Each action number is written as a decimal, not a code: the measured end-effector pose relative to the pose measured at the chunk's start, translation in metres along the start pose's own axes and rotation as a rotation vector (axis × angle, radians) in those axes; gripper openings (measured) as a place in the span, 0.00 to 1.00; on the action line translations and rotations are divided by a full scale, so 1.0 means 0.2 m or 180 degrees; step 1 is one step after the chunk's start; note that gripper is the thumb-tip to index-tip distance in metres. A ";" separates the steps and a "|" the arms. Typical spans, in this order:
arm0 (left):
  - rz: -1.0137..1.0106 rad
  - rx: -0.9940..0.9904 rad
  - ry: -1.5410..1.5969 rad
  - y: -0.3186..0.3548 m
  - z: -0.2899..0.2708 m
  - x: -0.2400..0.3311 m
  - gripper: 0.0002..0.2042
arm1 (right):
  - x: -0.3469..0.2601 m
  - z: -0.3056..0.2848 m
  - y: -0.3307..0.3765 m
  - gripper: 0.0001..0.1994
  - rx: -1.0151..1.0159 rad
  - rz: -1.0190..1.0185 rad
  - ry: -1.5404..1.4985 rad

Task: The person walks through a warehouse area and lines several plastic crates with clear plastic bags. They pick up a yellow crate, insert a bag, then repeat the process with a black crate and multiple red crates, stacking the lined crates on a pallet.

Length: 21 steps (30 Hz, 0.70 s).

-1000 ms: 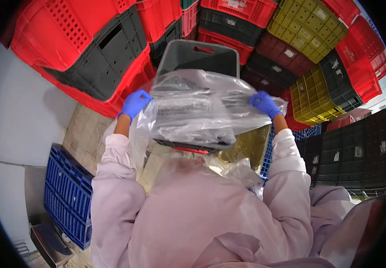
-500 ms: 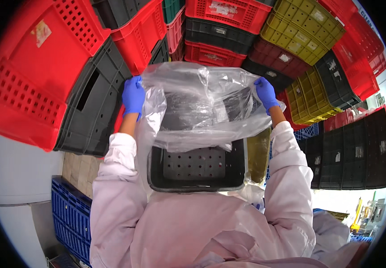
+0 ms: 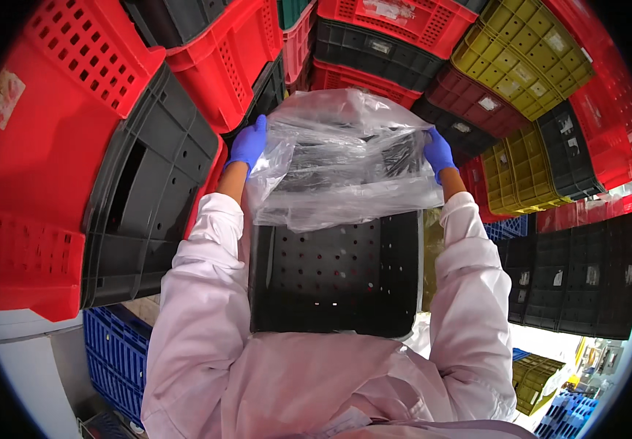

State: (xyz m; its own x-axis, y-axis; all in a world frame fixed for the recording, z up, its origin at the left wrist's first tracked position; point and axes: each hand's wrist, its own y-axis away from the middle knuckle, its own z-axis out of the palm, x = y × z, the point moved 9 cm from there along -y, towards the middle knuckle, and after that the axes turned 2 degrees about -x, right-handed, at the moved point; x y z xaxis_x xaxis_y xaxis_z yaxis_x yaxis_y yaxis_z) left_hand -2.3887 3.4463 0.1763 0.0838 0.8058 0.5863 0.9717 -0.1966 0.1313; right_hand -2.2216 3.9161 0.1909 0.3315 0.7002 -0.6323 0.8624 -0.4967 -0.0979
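With fingers closed on opposite sides, the left hand (image 3: 248,145) and right hand (image 3: 439,152) hold a clear plastic sheet (image 3: 352,206) spread above the black perforated crate's (image 3: 327,257) far part, its near floor not yet covered.

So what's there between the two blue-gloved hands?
In the head view, crumpled clear plastic film spans from the left hand to the right hand, hiding the far part of the black crate.

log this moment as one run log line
blue-gloved left grip: holding left side of clear plastic sheeting | blue-gloved right grip: holding right side | black rectangular perforated plastic crate: partly hidden behind sheeting
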 end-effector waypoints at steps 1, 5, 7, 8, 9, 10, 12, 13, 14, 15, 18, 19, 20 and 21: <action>-0.0154 -0.0046 0.0217 -0.05 0.05 -0.11 0.32 | 0.00 0.02 -0.01 0.21 -0.0022 -0.0170 -0.0009; -0.0720 -0.0201 0.1322 0.01 0.34 -0.59 0.32 | -0.06 0.09 -0.10 0.22 -0.0010 -0.0067 -0.0361; -0.0874 -0.0314 0.1877 0.28 0.48 -0.76 0.31 | -0.06 0.13 -0.11 0.21 -0.0088 -0.0220 -0.0411; -0.0955 -0.0317 0.2029 0.39 0.52 -0.83 0.31 | -0.04 0.18 -0.11 0.20 -0.0250 -0.0407 -0.0394; -0.1026 -0.0292 0.2128 0.48 0.54 -0.89 0.31 | -0.01 0.25 -0.13 0.19 -0.0418 -0.0607 -0.0378; -0.1041 -0.0316 0.2196 0.51 0.56 -0.89 0.31 | 0.21 0.34 -0.15 0.18 -0.0732 0.0022 -0.1166; -0.0950 -0.0402 0.2274 0.48 0.60 -0.85 0.30 | 0.69 0.55 -0.12 0.16 -0.1278 0.1328 -0.2696; -0.0960 -0.0403 0.2284 0.48 0.60 -0.86 0.30 | 0.75 0.59 -0.11 0.15 -0.1504 0.0864 -0.1793; -0.0945 -0.0374 0.2277 0.46 0.61 -0.86 0.29 | 0.79 0.65 -0.07 0.15 -0.1721 0.0373 -0.0885; -0.0921 -0.0348 0.2267 0.43 0.59 -0.83 0.29 | 0.78 0.69 -0.03 0.15 -0.1881 -0.0129 0.0015; -0.0816 -0.0273 0.2194 0.26 0.58 -0.73 0.28 | 0.59 0.63 -0.09 0.14 -0.1206 -0.1334 0.0312; -0.0827 -0.0241 0.2218 0.27 0.57 -0.73 0.28 | 0.55 0.59 -0.12 0.13 -0.1160 -0.0978 -0.0343; -0.0889 -0.0139 0.2161 0.28 0.56 -0.79 0.28 | 0.38 0.57 -0.13 0.13 -0.1168 -0.0633 -0.1053; -0.0902 -0.0115 0.2134 0.29 0.56 -0.80 0.28 | 0.29 0.51 -0.12 0.13 -0.1096 -0.0238 -0.1703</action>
State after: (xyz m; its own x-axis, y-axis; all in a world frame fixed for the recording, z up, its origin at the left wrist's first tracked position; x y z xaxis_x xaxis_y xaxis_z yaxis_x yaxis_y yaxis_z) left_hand -2.3216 3.3685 0.0012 -0.3345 0.3152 0.8881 0.9271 -0.0587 0.3701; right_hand -2.2616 3.9158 0.0775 0.1055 0.3295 -0.9382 0.9788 -0.2008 0.0395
